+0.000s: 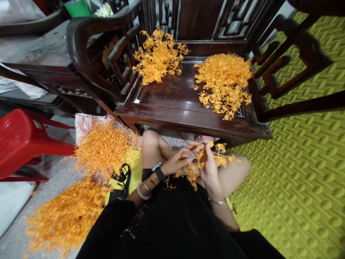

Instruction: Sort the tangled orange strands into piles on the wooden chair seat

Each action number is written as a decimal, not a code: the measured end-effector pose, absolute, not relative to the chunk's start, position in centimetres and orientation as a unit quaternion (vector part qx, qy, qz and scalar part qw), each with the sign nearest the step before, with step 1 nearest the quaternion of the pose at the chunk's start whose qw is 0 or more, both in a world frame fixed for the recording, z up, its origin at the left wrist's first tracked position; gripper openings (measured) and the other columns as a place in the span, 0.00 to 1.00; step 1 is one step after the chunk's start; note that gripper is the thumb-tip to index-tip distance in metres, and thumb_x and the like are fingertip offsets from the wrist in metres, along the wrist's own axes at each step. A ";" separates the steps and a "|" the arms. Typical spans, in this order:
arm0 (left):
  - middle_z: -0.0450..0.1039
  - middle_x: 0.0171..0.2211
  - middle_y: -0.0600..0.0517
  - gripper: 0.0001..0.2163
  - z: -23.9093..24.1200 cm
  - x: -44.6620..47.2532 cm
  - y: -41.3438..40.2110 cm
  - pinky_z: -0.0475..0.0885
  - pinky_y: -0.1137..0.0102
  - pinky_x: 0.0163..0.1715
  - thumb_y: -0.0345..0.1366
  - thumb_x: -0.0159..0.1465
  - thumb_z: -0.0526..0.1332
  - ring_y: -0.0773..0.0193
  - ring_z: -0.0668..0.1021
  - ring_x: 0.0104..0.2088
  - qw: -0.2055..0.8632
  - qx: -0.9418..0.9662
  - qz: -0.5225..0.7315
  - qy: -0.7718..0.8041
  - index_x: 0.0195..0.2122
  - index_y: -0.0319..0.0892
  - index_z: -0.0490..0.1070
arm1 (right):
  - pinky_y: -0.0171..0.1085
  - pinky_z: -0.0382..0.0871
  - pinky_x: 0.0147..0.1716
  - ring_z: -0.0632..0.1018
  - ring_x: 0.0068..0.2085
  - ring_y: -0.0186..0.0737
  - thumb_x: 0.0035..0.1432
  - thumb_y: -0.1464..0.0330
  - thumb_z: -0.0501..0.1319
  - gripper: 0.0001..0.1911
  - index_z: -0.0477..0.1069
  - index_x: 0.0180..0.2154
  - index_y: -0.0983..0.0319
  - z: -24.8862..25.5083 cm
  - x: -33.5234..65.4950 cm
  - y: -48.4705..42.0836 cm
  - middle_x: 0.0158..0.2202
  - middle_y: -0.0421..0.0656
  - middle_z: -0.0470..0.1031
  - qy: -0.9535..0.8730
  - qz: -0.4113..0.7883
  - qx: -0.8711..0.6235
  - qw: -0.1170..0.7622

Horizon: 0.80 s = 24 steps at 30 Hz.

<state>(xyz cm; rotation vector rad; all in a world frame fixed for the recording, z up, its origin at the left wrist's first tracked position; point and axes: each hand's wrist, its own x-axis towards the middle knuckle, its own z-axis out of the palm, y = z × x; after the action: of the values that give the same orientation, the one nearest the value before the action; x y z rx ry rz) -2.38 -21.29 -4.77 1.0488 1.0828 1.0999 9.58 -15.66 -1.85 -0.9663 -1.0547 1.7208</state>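
My left hand [176, 162] and my right hand [207, 165] meet above my lap, just in front of a dark wooden chair. Both are closed on a cluster of small orange plastic sprigs [219, 153]; more sprigs [190, 174] dangle below the hands. The left wrist wears a black watch and bead bracelets. A thin bangle circles the right wrist.
The chair seat [172, 99] holds two orange heaps, one at the back left [157, 55], one on the right [225, 82]. Larger orange piles lie on the floor at my left [104, 149] [64, 216]. A red plastic stool [21, 138] stands far left. A green foam mat [296, 172] covers the right floor.
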 end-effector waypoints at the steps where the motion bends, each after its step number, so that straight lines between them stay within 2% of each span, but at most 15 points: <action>1: 0.69 0.32 0.51 0.16 -4.9 -2.1 -21.3 0.69 0.65 0.43 0.45 0.64 0.58 0.64 0.74 0.35 0.625 0.419 0.477 0.453 0.46 0.38 0.66 | 0.37 0.73 0.41 0.76 0.44 0.39 0.57 0.47 0.56 0.22 0.70 0.26 0.58 -1.6 9.5 -15.6 0.38 0.42 0.75 -0.382 0.736 -0.375 0.414; 3: 0.70 0.33 0.50 0.18 -4.9 -1.5 -21.5 0.69 0.67 0.42 0.50 0.63 0.58 0.64 0.73 0.36 0.650 0.366 0.480 0.461 0.40 0.38 0.69 | 0.33 0.71 0.27 0.76 0.34 0.35 0.52 0.48 0.62 0.19 0.72 0.34 0.57 -1.1 9.5 -15.4 0.35 0.40 0.75 -0.314 0.794 -0.358 0.378; 6: 0.69 0.33 0.51 0.21 -4.9 -0.7 -21.7 0.68 0.70 0.37 0.53 0.61 0.59 0.65 0.73 0.35 0.646 0.338 0.469 0.499 0.41 0.38 0.70 | 0.31 0.67 0.21 0.73 0.27 0.33 0.48 0.47 0.64 0.25 0.72 0.42 0.56 -0.5 9.7 -15.1 0.32 0.39 0.74 -0.252 0.831 -0.347 0.353; 8: 0.66 0.28 0.53 0.22 -4.9 -0.5 -21.7 0.65 0.72 0.31 0.55 0.62 0.56 0.68 0.70 0.29 0.629 0.367 0.458 0.510 0.37 0.37 0.69 | 0.32 0.67 0.21 0.69 0.22 0.32 0.49 0.46 0.63 0.25 0.72 0.40 0.58 -0.3 10.0 -14.6 0.23 0.36 0.68 -0.221 0.851 -0.338 0.336; 10: 0.59 0.22 0.57 0.24 -4.8 -0.6 -21.9 0.60 0.73 0.26 0.57 0.62 0.53 0.70 0.65 0.24 0.608 0.403 0.450 0.515 0.30 0.38 0.66 | 0.29 0.63 0.18 0.60 0.17 0.28 0.50 0.48 0.64 0.21 0.70 0.34 0.59 -0.1 10.3 -14.0 0.15 0.32 0.57 -0.192 0.865 -0.319 0.336; 12: 0.54 0.20 0.58 0.24 -4.4 -0.9 -22.3 0.56 0.72 0.25 0.58 0.62 0.52 0.71 0.60 0.23 0.592 0.424 0.448 0.519 0.24 0.39 0.61 | 0.27 0.57 0.15 0.51 0.14 0.26 0.52 0.51 0.65 0.20 0.65 0.26 0.60 0.2 10.8 -13.5 0.14 0.30 0.48 -0.187 0.865 -0.296 0.359; 14: 0.52 0.20 0.58 0.24 -3.6 -1.3 -22.8 0.54 0.71 0.25 0.57 0.63 0.52 0.70 0.59 0.24 0.574 0.447 0.440 0.526 0.22 0.40 0.58 | 0.27 0.55 0.14 0.46 0.15 0.26 0.53 0.51 0.64 0.25 0.57 0.20 0.60 0.6 11.2 -13.2 0.14 0.30 0.45 -0.204 0.853 -0.283 0.388; 16: 0.52 0.19 0.58 0.24 -2.7 -1.9 -23.5 0.54 0.71 0.26 0.56 0.64 0.49 0.69 0.59 0.24 0.550 0.482 0.420 0.538 0.21 0.40 0.58 | 0.28 0.55 0.15 0.46 0.15 0.26 0.54 0.51 0.63 0.28 0.51 0.19 0.60 1.2 11.3 -13.2 0.14 0.31 0.44 -0.237 0.834 -0.286 0.407; 19: 0.54 0.20 0.57 0.24 -1.4 -2.6 -24.3 0.56 0.71 0.27 0.53 0.67 0.46 0.69 0.61 0.24 0.519 0.533 0.381 0.549 0.23 0.40 0.60 | 0.30 0.55 0.16 0.47 0.15 0.27 0.55 0.53 0.63 0.30 0.48 0.18 0.61 2.1 11.0 -13.7 0.13 0.32 0.44 -0.292 0.791 -0.304 0.444; 24: 0.58 0.23 0.55 0.21 -0.1 -2.7 -25.2 0.58 0.72 0.29 0.49 0.68 0.46 0.67 0.64 0.27 0.524 0.558 0.373 0.524 0.26 0.39 0.64 | 0.34 0.57 0.20 0.58 0.16 0.29 0.56 0.54 0.62 0.29 0.54 0.14 0.60 2.7 10.0 -14.6 0.12 0.35 0.53 -0.389 0.596 -0.384 0.588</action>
<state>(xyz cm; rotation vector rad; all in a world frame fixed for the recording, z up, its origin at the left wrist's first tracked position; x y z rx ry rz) -2.72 -25.17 -0.12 1.3359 1.2545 0.8919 9.95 -14.65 2.74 -0.8957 -0.9075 1.3892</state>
